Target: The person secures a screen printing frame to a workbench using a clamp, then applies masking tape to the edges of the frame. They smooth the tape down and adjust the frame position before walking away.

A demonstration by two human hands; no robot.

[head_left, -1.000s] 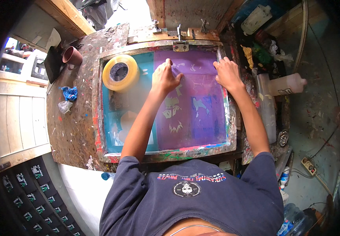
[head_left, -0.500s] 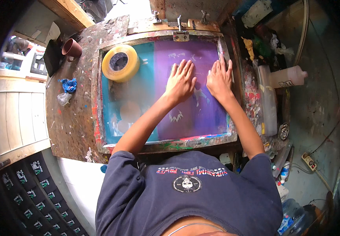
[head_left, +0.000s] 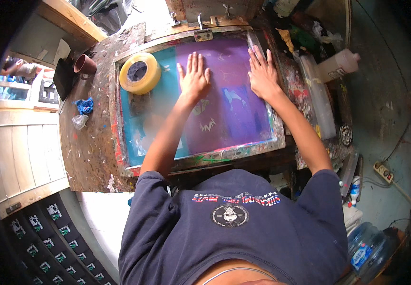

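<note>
A wooden-rimmed printing screen [head_left: 205, 154] lies on the work table, its mesh purple on the right and teal on the left, with pale cut-out shapes in the purple part. Flat on the purple mesh, near where it meets the teal, rests my left hand [head_left: 195, 78], fingers stretched out. My right hand [head_left: 264, 76] is spread over the screen's right rail and the purple beside it. Neither hand holds anything. A large roll of clear yellowish tape [head_left: 154, 73] sits on the screen's upper left corner. Some of the pattern is hidden under my hands and left forearm.
A metal hinge clamp [head_left: 203, 35] grips the far rail. Left of the screen are a brown cup [head_left: 85, 65] and crumpled blue plastic [head_left: 84, 105]. To the right lie a translucent bottle [head_left: 339, 65] and a clear tube [head_left: 320, 102]. A power strip [head_left: 383, 172] hangs farther right.
My left hand has slid left across the purple mesh. My right hand has shifted outward onto the right rail. The whole view has turned and moved slightly.
</note>
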